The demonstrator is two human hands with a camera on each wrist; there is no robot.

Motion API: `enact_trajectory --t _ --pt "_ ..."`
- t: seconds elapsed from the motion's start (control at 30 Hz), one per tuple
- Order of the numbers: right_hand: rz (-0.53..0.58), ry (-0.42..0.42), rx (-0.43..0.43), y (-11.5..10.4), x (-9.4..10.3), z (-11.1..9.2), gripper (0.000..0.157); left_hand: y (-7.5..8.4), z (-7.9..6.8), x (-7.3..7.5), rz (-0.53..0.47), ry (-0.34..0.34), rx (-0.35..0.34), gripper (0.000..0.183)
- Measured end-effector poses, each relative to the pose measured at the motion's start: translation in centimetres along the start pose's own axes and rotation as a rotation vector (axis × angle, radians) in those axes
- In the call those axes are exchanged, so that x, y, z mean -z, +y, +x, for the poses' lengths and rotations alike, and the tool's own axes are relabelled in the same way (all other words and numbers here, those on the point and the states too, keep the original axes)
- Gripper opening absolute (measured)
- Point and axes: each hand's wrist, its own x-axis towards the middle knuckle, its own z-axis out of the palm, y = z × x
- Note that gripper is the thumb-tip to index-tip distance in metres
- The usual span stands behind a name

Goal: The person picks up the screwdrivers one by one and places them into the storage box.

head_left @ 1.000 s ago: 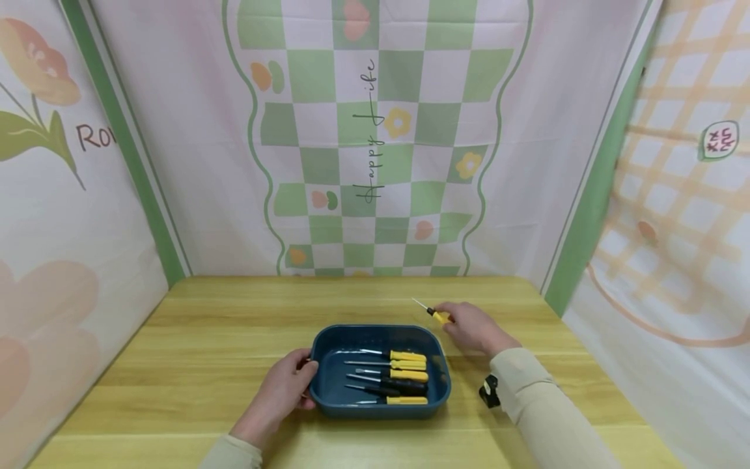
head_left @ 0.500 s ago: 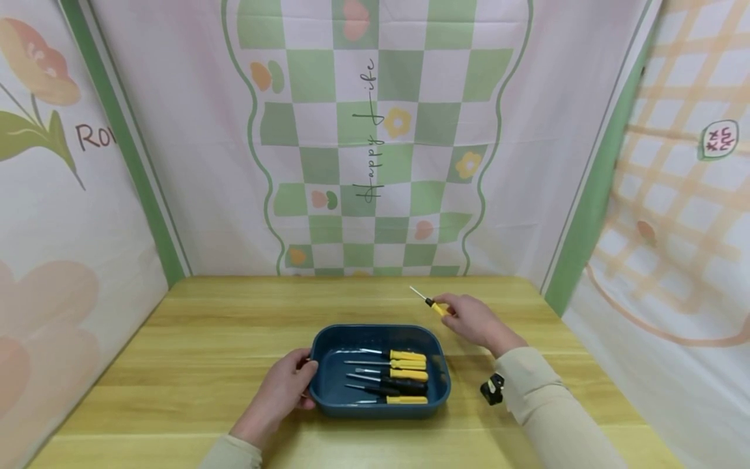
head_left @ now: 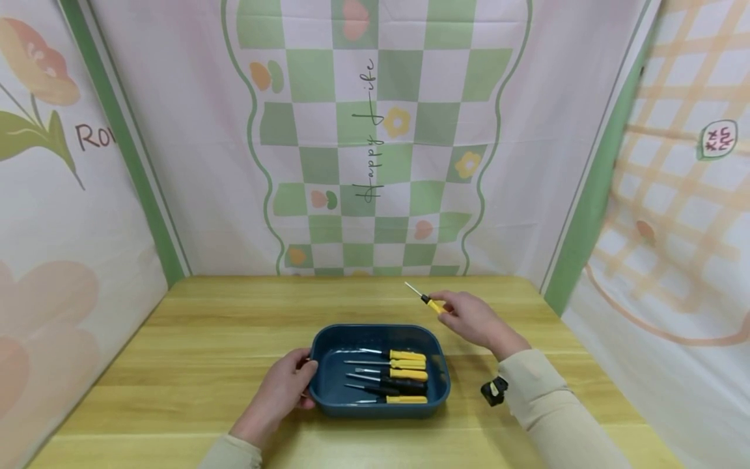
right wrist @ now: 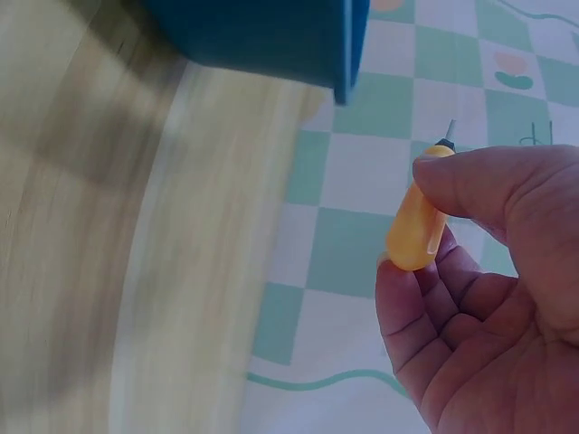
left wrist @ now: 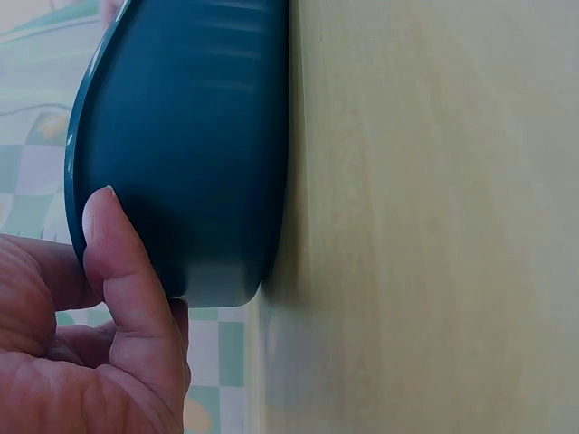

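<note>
A dark blue tray (head_left: 328,391) stands on the table with several screwdrivers (head_left: 408,375) lying side by side in it, most with yellow handles, some black. My left hand (head_left: 285,385) grips the tray's left end, its thumb by the rim; the left wrist view shows the thumb and fingers pinching the tray wall (left wrist: 190,136). Behind the tray's right corner, my right hand (head_left: 471,319) pinches a screwdriver by its yellow handle (right wrist: 416,231), held above the table. Its thin shaft points away to the back left.
The wooden table (head_left: 193,352) reaches back to a green-and-white checked cloth (head_left: 375,163). Printed cloth walls rise on both sides. A small black device (head_left: 494,391) is at the right wrist, beside the sleeve.
My right hand has moved back and slightly up with the screwdriver, away from the tray. The left hand and the tray have stayed in place.
</note>
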Motion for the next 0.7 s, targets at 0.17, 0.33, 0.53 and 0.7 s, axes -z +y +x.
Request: enact_trajectory --t 0.17,0.33,0.53,0.7 --pt "0.024 -0.002 0.016 -0.8 0.3 -0.3 0.044 -0.1 0.0 0.0 -0.005 0.005 -0.002 0.044" --pt "0.039 -0.002 0.039 -1.5 0.4 -0.5 0.043 -0.1 0.1 -0.1 0.002 0.007 0.002 0.043" --pt "0.048 -0.007 0.049 -2.2 0.4 -0.5 0.043 -0.2 0.2 -0.1 0.0 0.009 0.003 0.042" --pt "0.052 -0.019 0.053 -2.6 0.3 -0.5 0.043 -0.2 0.3 -0.2 -0.003 0.004 0.002 0.042"
